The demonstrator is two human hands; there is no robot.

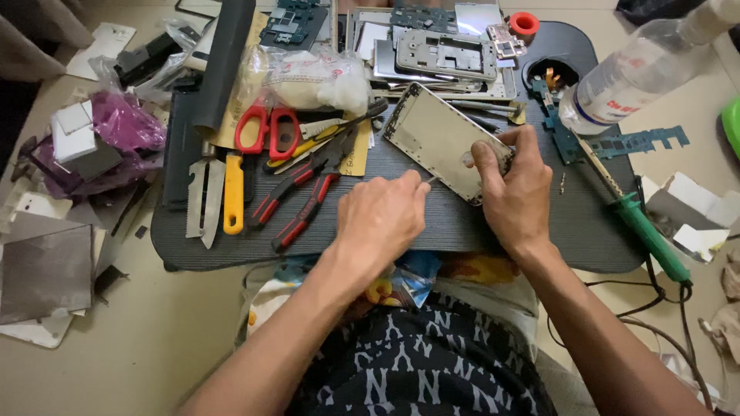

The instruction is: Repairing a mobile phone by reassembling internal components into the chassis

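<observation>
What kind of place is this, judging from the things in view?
Probably an informal phone repair spot on a floor: a low dark table holds a phone frame under both hands, pliers, and a green soldering iron.

Phone frame [443,139] on lap desk [539,223], pliers [304,192] left

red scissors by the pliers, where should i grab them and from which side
Take the red scissors by the two red handle loops, coming from above. The loops lie flat and exposed on top of the pile, while the blades run up under the plastic bag, with pliers crowding the near side.
</observation>
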